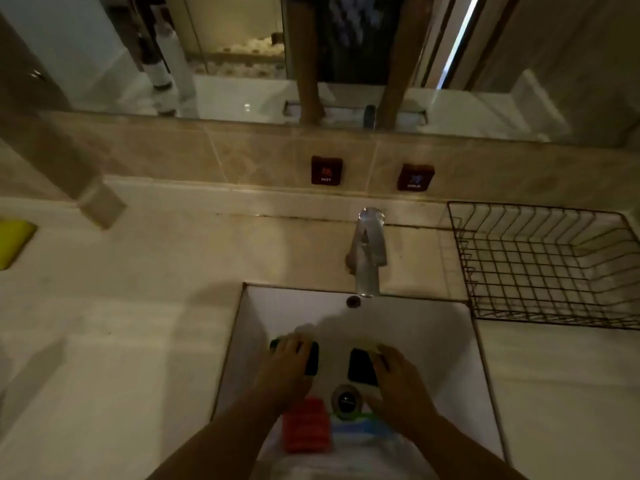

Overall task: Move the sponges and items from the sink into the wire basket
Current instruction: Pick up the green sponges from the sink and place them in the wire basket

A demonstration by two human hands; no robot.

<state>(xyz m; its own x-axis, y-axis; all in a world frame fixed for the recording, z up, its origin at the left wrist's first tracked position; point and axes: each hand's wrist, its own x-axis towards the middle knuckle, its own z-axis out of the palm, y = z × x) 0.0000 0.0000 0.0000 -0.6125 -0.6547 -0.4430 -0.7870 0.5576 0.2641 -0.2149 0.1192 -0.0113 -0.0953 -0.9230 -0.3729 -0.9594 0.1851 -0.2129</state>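
Both hands reach down into the white rectangular sink (433, 327). My left hand (287, 372) lies over a dark green sponge (311, 358), fingers curled onto it. My right hand (398, 382) rests on a second dark sponge (362, 367); whether either sponge is gripped or only touched is unclear. Nearer to me in the basin lie an orange ribbed sponge (304, 427) and a blue and green striped item (360, 422), partly under my forearms. The wire basket (540, 268) stands on the counter to the right of the sink, with nothing in it.
A chrome faucet (369, 251) rises behind the sink, its spout over the basin's far edge. The drain plug (346, 400) sits between my wrists. A yellow pad (14, 240) lies at the counter's far left. A mirror hangs above the tiled backsplash.
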